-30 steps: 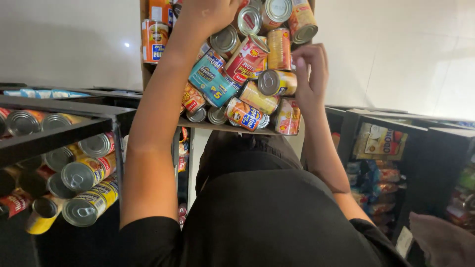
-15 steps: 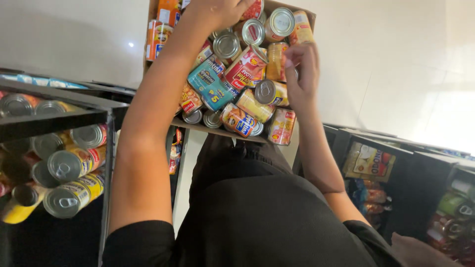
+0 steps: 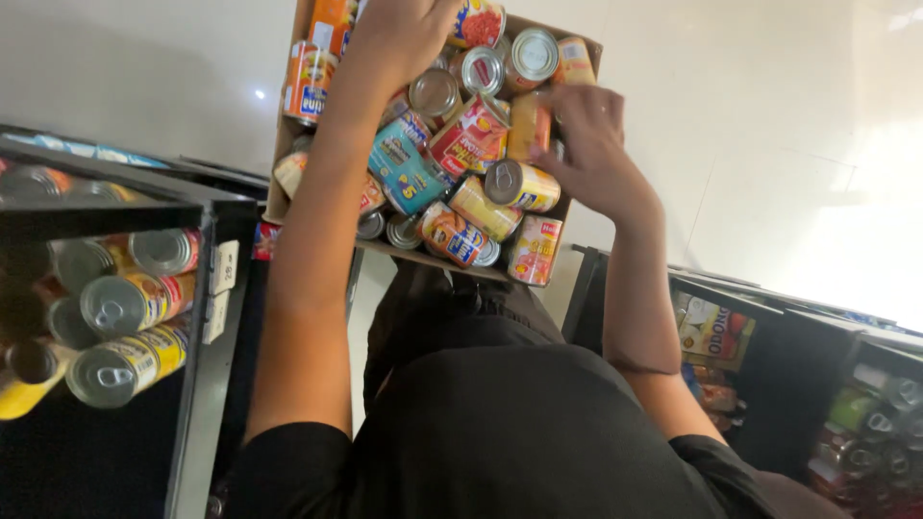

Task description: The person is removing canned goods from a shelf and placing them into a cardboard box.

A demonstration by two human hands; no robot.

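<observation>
— What do the hands do?

— Both reach into a cardboard box (image 3: 288, 168) full of cans. The left hand (image 3: 404, 34) lies on the cans at the far end of the box. Its fingers curl down among them, but I cannot tell if its grip is clamped on one.

— And the right hand (image 3: 588, 144)?

— Its fingers (image 3: 567, 101) are bent and touch a yellow can (image 3: 530, 125). I cannot tell if that grip is tight.

— What is near it?

— A can with a silver lid (image 3: 520, 185) lies just beside it, and a blue can (image 3: 404, 173) lies in the middle. A shelf of cans (image 3: 125, 317) stands at the left.
</observation>
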